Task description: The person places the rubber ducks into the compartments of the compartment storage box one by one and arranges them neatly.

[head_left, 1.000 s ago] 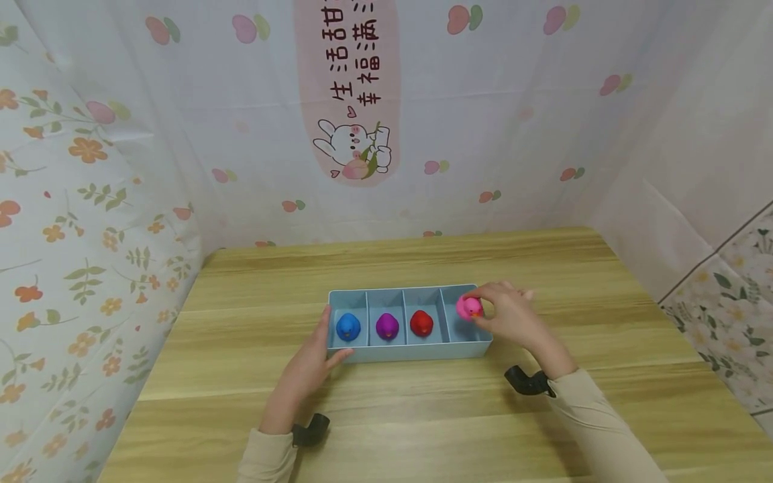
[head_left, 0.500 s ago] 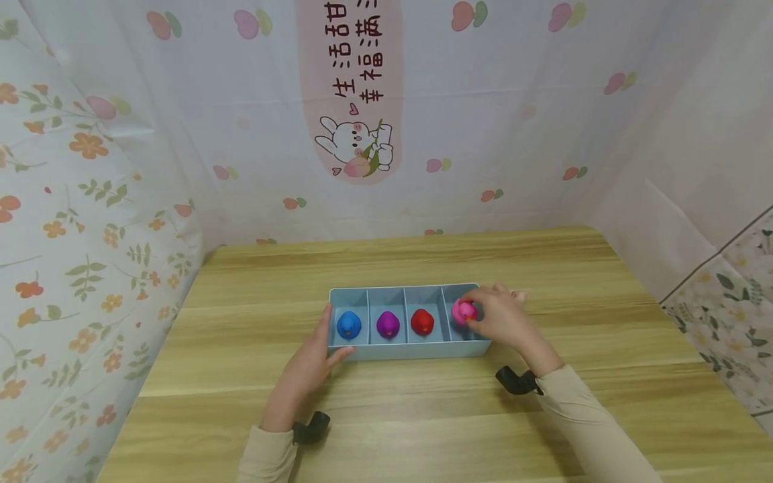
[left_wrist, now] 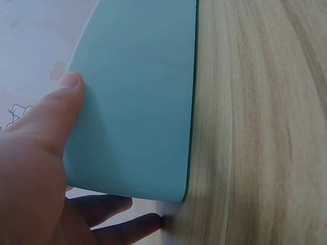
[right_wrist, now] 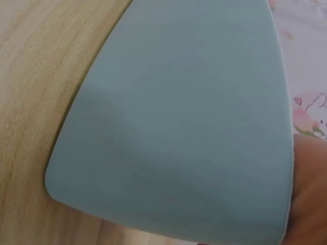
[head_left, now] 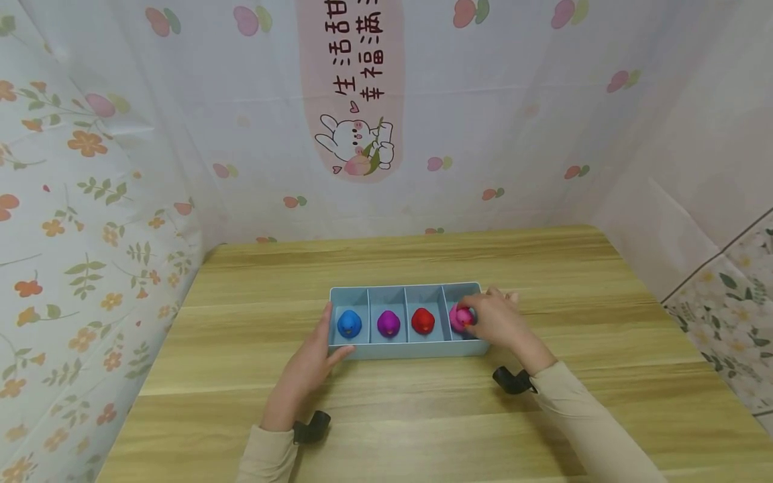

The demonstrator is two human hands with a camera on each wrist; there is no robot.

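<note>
A light blue box with several compartments in a row lies on the table. My left hand rests at its left front corner, thumb against the front wall and fairly straight fingers along the end. With my right hand I pinch a pink toy duck, low inside the rightmost compartment; whether it touches the bottom cannot be seen. A blue duck, a purple duck and a red duck each sit in their own compartment. The right wrist view shows mostly the box wall, hiding the fingertips and pink duck.
The wooden table extends around the box. A patterned cloth hangs behind, with flowered cloth along the left side. Black wrist mounts sit at both cuffs.
My right hand has moved left and slightly down, bringing the pink duck deeper into the rightmost compartment. The left hand stays at the box corner, and the other ducks stay put.
</note>
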